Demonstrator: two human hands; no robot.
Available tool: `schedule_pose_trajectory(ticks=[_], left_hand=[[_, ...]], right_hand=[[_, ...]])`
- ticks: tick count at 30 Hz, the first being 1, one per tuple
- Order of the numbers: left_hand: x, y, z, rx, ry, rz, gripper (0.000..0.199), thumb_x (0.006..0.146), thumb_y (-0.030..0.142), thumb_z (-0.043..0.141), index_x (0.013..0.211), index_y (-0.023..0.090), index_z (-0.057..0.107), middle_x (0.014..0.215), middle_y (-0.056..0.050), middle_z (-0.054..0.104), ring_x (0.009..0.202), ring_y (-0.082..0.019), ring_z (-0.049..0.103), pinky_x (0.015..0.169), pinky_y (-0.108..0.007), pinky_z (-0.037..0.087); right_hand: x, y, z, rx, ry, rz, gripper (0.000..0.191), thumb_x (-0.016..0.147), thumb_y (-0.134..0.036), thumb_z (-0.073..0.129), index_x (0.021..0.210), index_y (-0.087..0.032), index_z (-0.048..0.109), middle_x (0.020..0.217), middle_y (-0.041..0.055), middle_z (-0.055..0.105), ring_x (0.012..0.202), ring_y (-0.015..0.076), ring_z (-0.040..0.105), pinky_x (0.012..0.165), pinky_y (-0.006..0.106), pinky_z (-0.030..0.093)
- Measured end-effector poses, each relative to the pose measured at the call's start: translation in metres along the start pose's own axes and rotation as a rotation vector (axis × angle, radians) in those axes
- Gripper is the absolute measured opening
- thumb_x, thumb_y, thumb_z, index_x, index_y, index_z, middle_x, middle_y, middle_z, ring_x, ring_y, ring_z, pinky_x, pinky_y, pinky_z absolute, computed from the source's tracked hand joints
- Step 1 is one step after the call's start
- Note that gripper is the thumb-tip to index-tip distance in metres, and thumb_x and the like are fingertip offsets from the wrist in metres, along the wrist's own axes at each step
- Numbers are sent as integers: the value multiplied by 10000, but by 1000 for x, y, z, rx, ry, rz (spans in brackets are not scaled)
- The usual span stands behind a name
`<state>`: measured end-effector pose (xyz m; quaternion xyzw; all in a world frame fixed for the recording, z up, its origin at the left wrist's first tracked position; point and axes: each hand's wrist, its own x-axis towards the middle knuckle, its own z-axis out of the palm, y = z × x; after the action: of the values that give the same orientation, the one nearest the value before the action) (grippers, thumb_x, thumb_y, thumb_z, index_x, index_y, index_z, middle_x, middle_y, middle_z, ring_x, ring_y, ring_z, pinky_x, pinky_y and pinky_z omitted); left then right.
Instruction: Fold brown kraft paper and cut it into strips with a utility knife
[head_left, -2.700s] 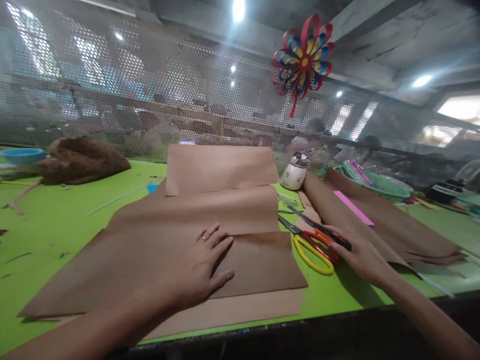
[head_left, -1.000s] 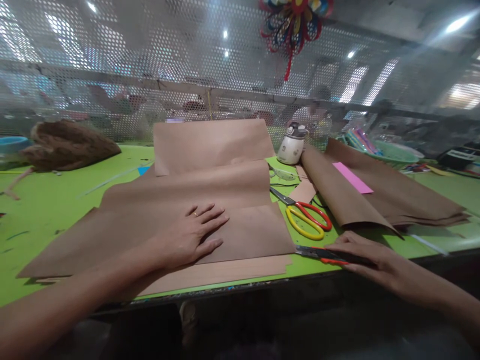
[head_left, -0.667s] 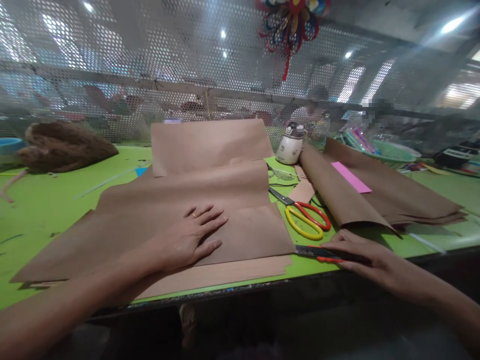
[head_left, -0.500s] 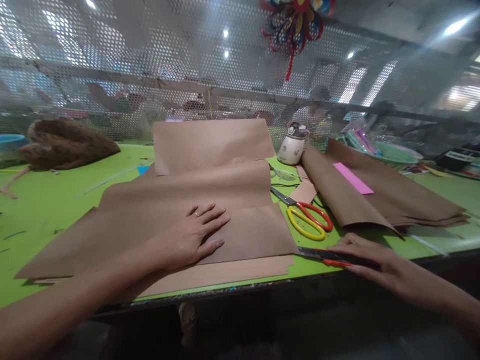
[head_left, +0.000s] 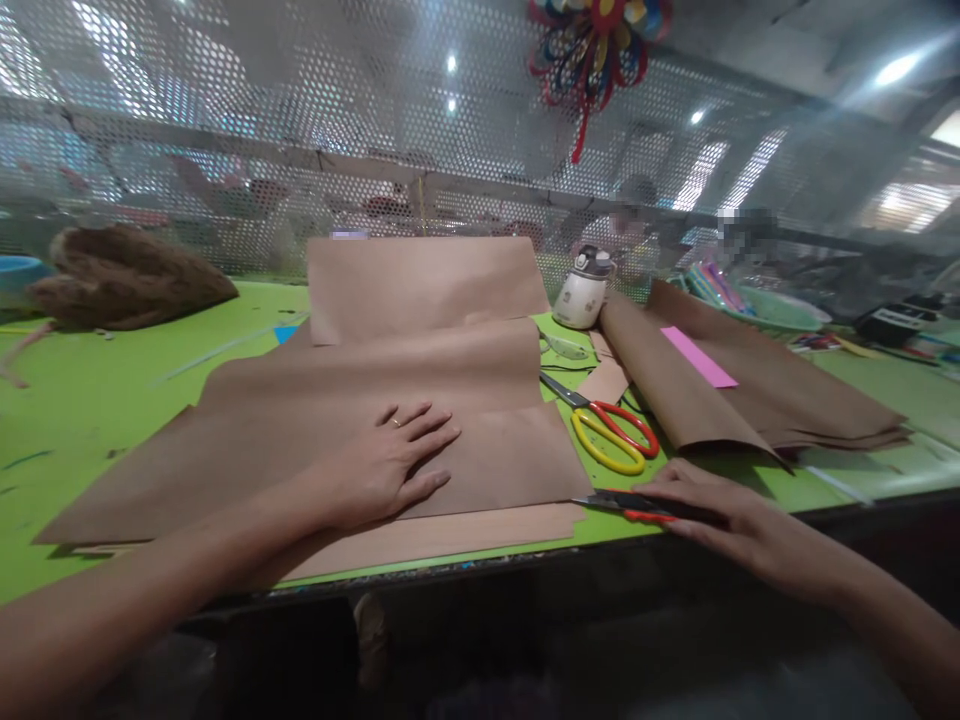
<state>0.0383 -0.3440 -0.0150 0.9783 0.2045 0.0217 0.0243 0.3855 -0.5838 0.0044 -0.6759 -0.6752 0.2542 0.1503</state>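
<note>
Large brown paper (head_left: pixel 495 455) lies in folded layers on the green table. My left hand (head_left: pixel 397 460) rests flat on it, fingers spread, holding nothing. My right hand (head_left: pixel 720 520) is closed around a dark and red cutting tool (head_left: pixel 637 505), whose pointed tip touches the paper's lower right corner. Lighter tan strips (head_left: pixel 450 540) show under the paper along the table's front edge. Scissors with one red and one yellow handle (head_left: pixel 611 435) lie just beyond my right hand.
A white bottle (head_left: pixel 581 290) stands behind the scissors. Rolled brown sheets (head_left: pixel 675 380) with a pink strip (head_left: pixel 699 357) lie at the right. A brown bundle (head_left: pixel 135 280) sits back left. A green basket (head_left: pixel 787 310) is back right. Perforated mesh (head_left: pixel 337 110) rises behind.
My right hand has moved slightly left with the cutting tool, and its tip now reaches over the paper's corner. My left hand stays flat in place.
</note>
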Motion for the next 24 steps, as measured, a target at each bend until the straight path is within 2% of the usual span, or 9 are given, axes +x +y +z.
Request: schedule_pose_trajectory(ticks=[3,10,14,17,20,24], left_hand=[[0,-1,1,-3,14,9,576,944,585,266,1455,319,281,1529,-24,275,1416,-286,209,1130,-482,150],[-2,0,2,-22,39,18,583,940,593,264,1450,312,301,1519,-46,300,1404,-303,236,1119,-498,162],[-2,2,1,-13,32,10,583,943,590,251,1447,304,309,1516,-46,310,1406,-296,231,1117,-488,167],[-2,3,1,-10,21,7,592,944,592,234,1454,298,293,1524,-46,293,1408,-293,224,1115,-487,163],[-2,1,2,-7,25,19,591,946,588,229,1459,297,279,1526,-44,291,1407,-299,219,1114,-488,157],[-2,0,4,6,44,35,585,948,584,235,1454,297,290,1521,-39,303,1394,-296,246,1109,-474,169]], right_hand=[[7,-9,2,3,1,-24,443,907,-490,482,1317,-337,546,1319,57,539,1252,281,467,1071,452,350],[-7,1,7,-43,41,21,466,885,-489,517,1320,-324,549,1354,56,533,1303,318,414,1088,493,318],[9,-14,12,-40,13,1,464,909,-484,478,1336,-310,532,1387,61,500,1331,317,370,1112,528,254],[17,-24,15,-51,-1,-40,452,923,-463,466,1347,-315,517,1365,64,516,1308,303,399,1101,510,287],[11,-23,17,-63,-7,-17,465,919,-467,473,1356,-311,505,1377,69,499,1306,296,401,1092,496,308],[2,-17,20,-71,27,33,473,906,-498,475,1343,-322,518,1379,56,501,1338,308,354,1110,523,260]])
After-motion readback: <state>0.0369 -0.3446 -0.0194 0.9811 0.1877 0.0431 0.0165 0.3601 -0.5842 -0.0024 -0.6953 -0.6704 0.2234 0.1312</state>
